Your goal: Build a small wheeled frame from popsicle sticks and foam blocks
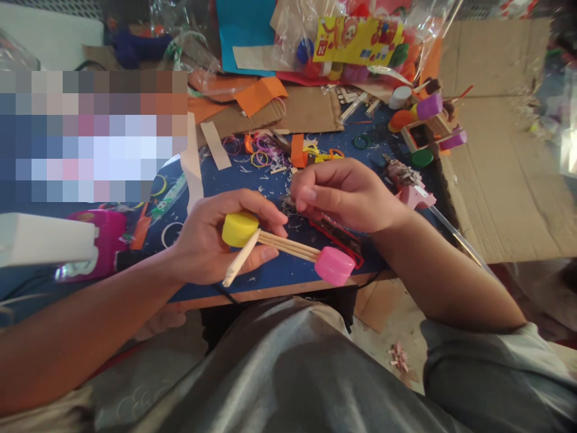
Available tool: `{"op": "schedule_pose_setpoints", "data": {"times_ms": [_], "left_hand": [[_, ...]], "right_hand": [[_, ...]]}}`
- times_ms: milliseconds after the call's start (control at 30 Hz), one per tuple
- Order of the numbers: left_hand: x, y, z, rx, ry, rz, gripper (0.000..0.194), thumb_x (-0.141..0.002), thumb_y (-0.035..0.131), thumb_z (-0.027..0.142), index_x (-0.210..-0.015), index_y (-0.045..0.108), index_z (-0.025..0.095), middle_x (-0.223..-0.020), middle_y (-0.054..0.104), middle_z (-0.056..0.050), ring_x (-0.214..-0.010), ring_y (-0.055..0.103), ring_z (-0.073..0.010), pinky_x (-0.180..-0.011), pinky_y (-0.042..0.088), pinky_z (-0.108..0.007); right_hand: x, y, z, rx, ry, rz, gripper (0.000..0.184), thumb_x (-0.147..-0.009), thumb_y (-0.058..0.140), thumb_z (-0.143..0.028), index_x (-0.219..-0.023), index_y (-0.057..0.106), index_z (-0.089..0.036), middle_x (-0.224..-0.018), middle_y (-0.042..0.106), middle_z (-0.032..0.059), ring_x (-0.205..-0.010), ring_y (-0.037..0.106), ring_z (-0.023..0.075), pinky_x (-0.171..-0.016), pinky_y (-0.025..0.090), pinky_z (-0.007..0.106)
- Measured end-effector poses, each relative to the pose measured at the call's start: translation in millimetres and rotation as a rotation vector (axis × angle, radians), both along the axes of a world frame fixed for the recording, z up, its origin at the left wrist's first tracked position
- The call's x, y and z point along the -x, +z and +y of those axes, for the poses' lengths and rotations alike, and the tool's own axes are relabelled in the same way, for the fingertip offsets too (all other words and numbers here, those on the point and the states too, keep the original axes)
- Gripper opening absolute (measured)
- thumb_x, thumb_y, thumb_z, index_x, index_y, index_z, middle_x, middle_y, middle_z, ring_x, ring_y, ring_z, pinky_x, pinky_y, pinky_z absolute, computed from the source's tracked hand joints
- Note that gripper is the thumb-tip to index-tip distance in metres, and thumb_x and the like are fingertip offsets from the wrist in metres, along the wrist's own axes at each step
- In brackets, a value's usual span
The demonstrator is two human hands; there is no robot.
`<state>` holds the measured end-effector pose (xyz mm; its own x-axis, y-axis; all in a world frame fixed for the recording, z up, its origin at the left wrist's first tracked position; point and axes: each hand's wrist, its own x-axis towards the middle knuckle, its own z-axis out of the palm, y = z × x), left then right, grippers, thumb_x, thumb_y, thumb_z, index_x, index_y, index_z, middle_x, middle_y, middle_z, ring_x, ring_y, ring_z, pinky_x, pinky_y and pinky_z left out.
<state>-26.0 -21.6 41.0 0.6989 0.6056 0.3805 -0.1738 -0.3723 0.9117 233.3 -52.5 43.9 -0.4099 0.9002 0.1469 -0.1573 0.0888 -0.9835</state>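
My left hand holds a small stick construction over the table's front edge. Wooden sticks lie side by side in it, with a yellow bottle cap at the left end and a pink bottle cap at the right. Another pale stick slants down across the left end, beside the yellow cap. To the right and a little higher, my right hand is closed, thumb against the curled fingers. Whatever may be pinched there is too small or hidden to make out.
Rubber bands and paper scraps litter the blue tabletop. A pink glue gun lies at right, near a small stick-and-cap model. Cardboard covers the right side. A bag of caps sits behind, and a pink device stands left.
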Motion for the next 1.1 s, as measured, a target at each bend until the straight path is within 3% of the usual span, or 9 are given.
{"op": "schedule_pose_setpoints", "data": {"times_ms": [167, 267, 433, 567, 700, 800, 933, 1100], "left_hand": [[-5, -1.2, 1, -0.030, -0.026, -0.063, 0.021, -0.090, 0.098, 0.031, -0.103, 0.082, 0.026, -0.087, 0.084, -0.006, -0.075, 0.079, -0.0199, -0.067, 0.068, -0.031], [-7, -3.0, 2, -0.049, -0.059, -0.104, 0.019, -0.091, 0.096, 0.023, -0.102, 0.081, 0.025, -0.092, 0.086, -0.007, -0.078, 0.079, -0.0191, -0.070, 0.068, -0.031], [-4, -3.6, 2, -0.026, -0.022, -0.066, 0.021, -0.090, 0.098, 0.026, -0.098, 0.079, 0.024, -0.090, 0.085, -0.007, -0.079, 0.080, -0.0203, -0.071, 0.069, -0.032], [0, -2.2, 3, 0.016, 0.064, -0.011, 0.027, -0.090, 0.100, 0.028, -0.097, 0.075, 0.024, -0.097, 0.087, -0.006, -0.082, 0.082, -0.0192, -0.069, 0.068, -0.029], [3, -6.3, 5, 0.057, 0.181, 0.050, 0.035, -0.088, 0.104, 0.035, -0.097, 0.071, 0.025, -0.104, 0.087, -0.004, -0.086, 0.083, -0.0201, -0.070, 0.068, -0.032], [2, -15.1, 8, 0.043, 0.275, 0.041, 0.039, -0.089, 0.104, 0.042, -0.094, 0.069, 0.025, -0.103, 0.086, -0.003, -0.085, 0.082, -0.0201, -0.069, 0.068, -0.033], [0, -26.8, 14, -0.004, 0.329, -0.055, 0.044, -0.088, 0.105, 0.048, -0.098, 0.070, 0.023, -0.100, 0.085, 0.001, -0.081, 0.079, -0.0162, -0.064, 0.064, -0.030], [1, -30.7, 15, 0.103, 0.411, -0.062, 0.047, -0.087, 0.106, 0.048, -0.103, 0.068, 0.025, -0.099, 0.085, -0.001, -0.079, 0.076, -0.0162, -0.065, 0.062, -0.030]], "right_hand": [[4, -1.6, 2, 0.066, -0.389, 0.153, 0.051, -0.099, 0.093, -0.065, -0.083, 0.065, -0.025, -0.076, 0.058, -0.0035, -0.058, 0.044, 0.0101, -0.055, 0.041, 0.031], [-1, 0.5, 7, 0.093, -0.495, 0.227, 0.046, -0.098, 0.094, -0.057, -0.085, 0.062, -0.027, -0.080, 0.054, -0.0047, -0.057, 0.037, 0.0096, -0.056, 0.041, 0.032], [0, 4.7, 7, 0.128, -0.457, 0.244, 0.069, -0.092, 0.094, -0.069, -0.064, 0.046, -0.027, -0.069, 0.047, -0.0033, -0.053, 0.033, 0.0124, -0.054, 0.037, 0.036], [6, 4.1, 2, 0.089, -0.411, 0.143, 0.064, -0.094, 0.085, -0.085, -0.080, 0.067, -0.025, -0.078, 0.060, 0.0006, -0.059, 0.047, 0.0145, -0.054, 0.041, 0.035], [5, 2.5, -3, 0.103, -0.374, 0.081, 0.073, -0.090, 0.077, -0.099, -0.092, 0.073, -0.026, -0.088, 0.069, 0.0055, -0.073, 0.061, 0.0198, -0.062, 0.053, 0.036], [0, 1.8, -6, 0.085, -0.371, 0.028, 0.071, -0.086, 0.085, -0.095, -0.103, 0.076, -0.027, -0.097, 0.072, 0.0073, -0.087, 0.068, 0.0235, -0.068, 0.057, 0.036], [-4, 0.8, -9, -0.023, -0.328, -0.041, 0.065, -0.083, 0.099, -0.077, -0.118, 0.077, -0.027, -0.116, 0.072, 0.0079, -0.102, 0.071, 0.0247, -0.080, 0.060, 0.036], [-3, 0.6, -8, -0.099, -0.244, -0.112, 0.062, -0.084, 0.103, -0.063, -0.127, 0.076, -0.026, -0.123, 0.072, 0.0089, -0.118, 0.071, 0.0282, -0.099, 0.063, 0.040]]}}
